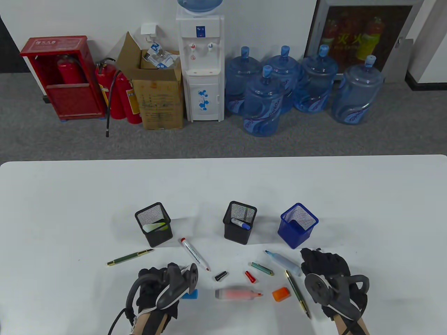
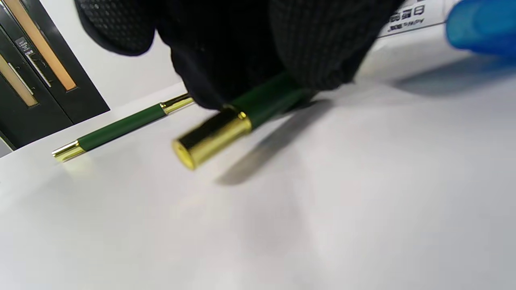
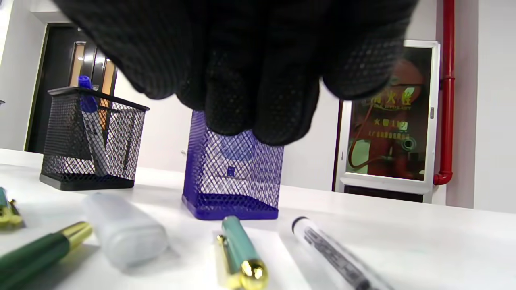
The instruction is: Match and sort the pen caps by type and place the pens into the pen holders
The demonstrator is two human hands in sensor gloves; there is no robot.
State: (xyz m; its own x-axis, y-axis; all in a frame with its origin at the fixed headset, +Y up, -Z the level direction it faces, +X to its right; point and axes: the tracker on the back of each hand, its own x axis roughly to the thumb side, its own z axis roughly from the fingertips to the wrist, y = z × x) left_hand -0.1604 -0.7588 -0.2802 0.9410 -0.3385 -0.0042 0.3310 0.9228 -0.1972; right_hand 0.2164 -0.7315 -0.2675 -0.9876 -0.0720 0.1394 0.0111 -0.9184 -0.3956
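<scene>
Down at the near edge of the white table [image 1: 223,181], the left hand [image 1: 159,289] pinches a green cap [image 2: 225,129]: in the left wrist view the gloved fingertips [image 2: 314,52] clamp its matte green barrel, and the polished gold end juts out below them, tilted and lifted just off the tabletop. Beyond it lies a slim green pen [image 2: 121,127] with gold ends, apart from the fingers. A blue cap [image 1: 190,295] sits just beside this hand.

The right hand [image 1: 326,272] hovers near the blue mesh holder [image 1: 298,225], on its near side; its knit fingers [image 3: 258,92] hang loosely together and grip nothing. Below them lie a frosted blue highlighter [image 1: 284,262], a teal cap with a gold clip [image 3: 240,253], a clear-barrelled marker [image 3: 334,253] and a second green pen [image 1: 297,293].

Left of the blue holder stands a black mesh holder [image 1: 240,223] with a blue-capped marker [image 1: 241,223] inside; farther left, another black holder [image 1: 153,223] holds something pale green. Nearer than the blue holder and to its left lie a white marker [image 1: 195,254], a black cap [image 1: 221,276], a red cap [image 1: 250,277], a teal pen [image 1: 262,268], a translucent pink highlighter [image 1: 237,293] and a blocky orange cap [image 1: 281,294].
</scene>
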